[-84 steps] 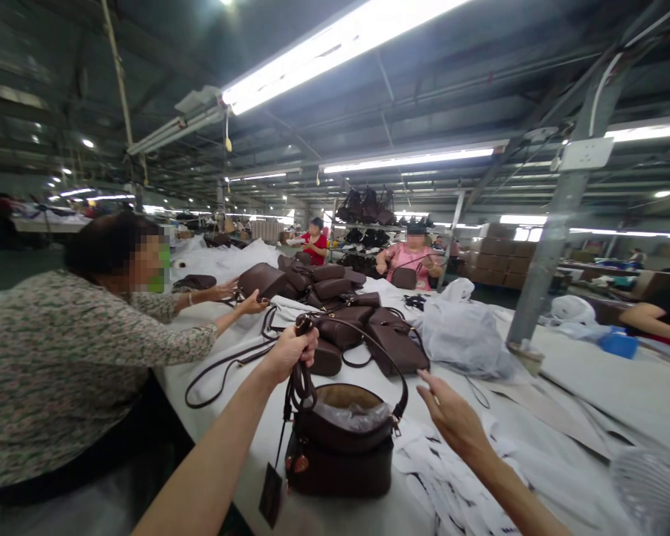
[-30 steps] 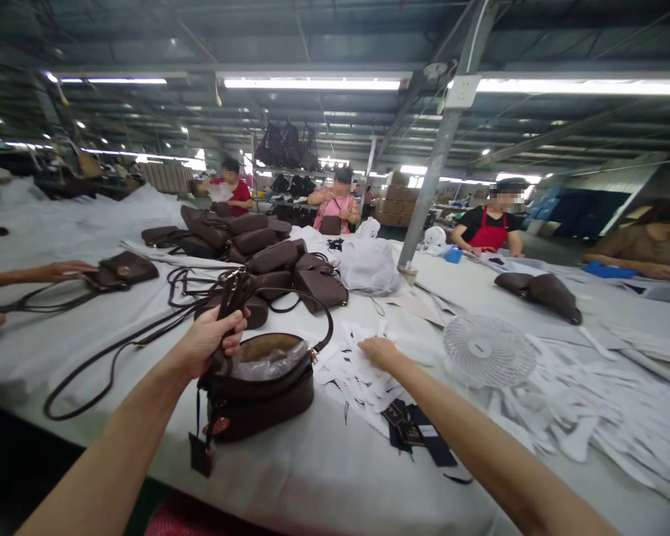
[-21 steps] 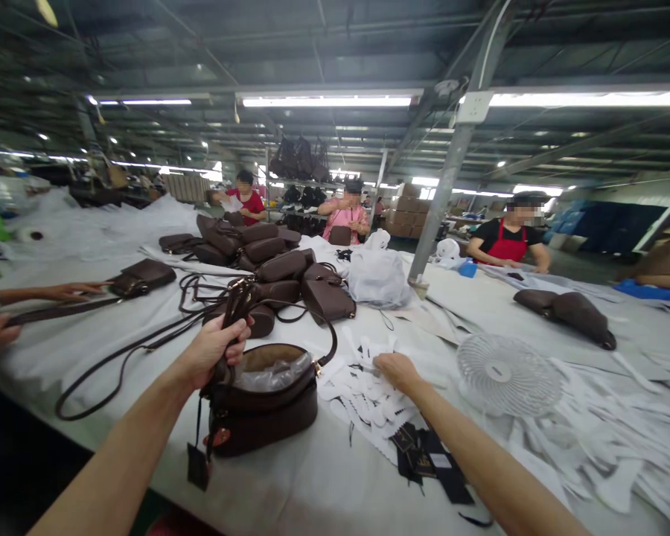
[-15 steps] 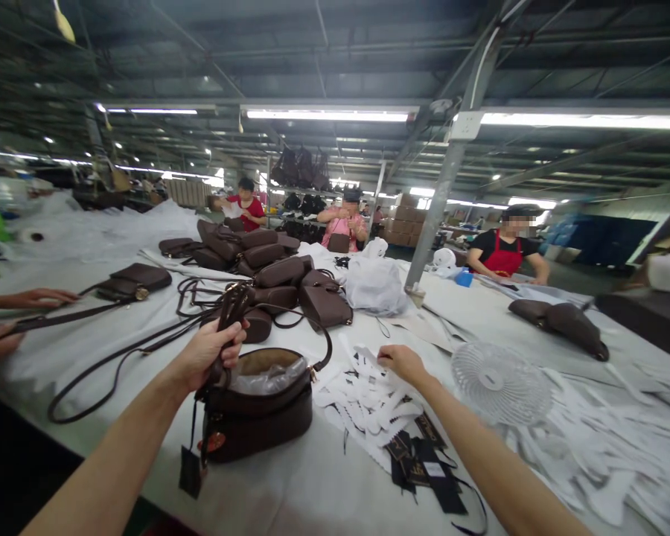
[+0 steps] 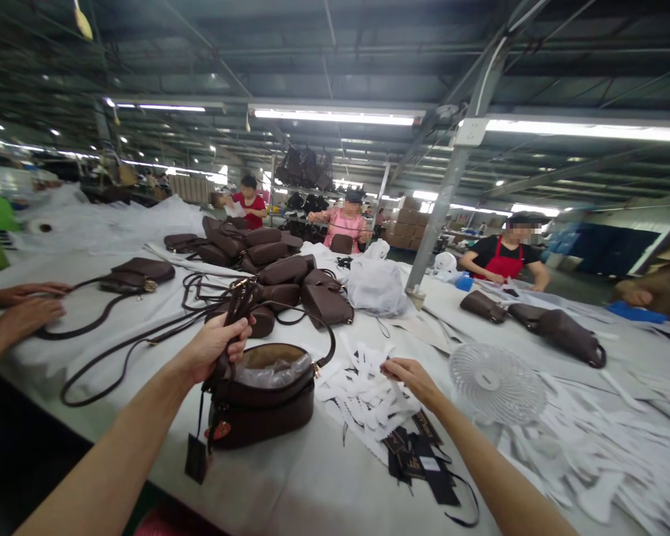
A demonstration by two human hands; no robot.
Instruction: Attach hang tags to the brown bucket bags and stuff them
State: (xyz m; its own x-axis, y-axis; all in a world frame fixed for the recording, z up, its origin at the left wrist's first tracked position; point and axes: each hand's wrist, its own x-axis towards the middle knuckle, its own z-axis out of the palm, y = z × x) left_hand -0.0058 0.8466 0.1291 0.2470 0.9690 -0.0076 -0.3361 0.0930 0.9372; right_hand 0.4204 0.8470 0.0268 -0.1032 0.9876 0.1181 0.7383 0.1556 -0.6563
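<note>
My left hand (image 5: 219, 347) is closed around the gathered dark straps of a brown bag (image 5: 262, 413). The bag stands upright and open on the white-covered table (image 5: 290, 491), with clear plastic (image 5: 271, 372) inside and a black tag (image 5: 196, 457) hanging at its left. Over a pile of white cut pieces (image 5: 362, 398), my right hand (image 5: 410, 374) has its fingers pinched together; what they hold, if anything, is too small to make out. Black tags with gold print (image 5: 418, 465) lie below that hand.
Brown bags (image 5: 282, 272) are heaped behind the open bag. A white fan (image 5: 496, 382) stands right of my right hand, beside more white pieces (image 5: 597, 454). Another person's hands (image 5: 30, 305) are at the left by a bag (image 5: 139, 274). A post (image 5: 438, 216) rises behind.
The other person's hands at the left have shifted and the strap there now hangs in a curve. Another brown bag shows at the right. My hands keep nearly the same places.
</note>
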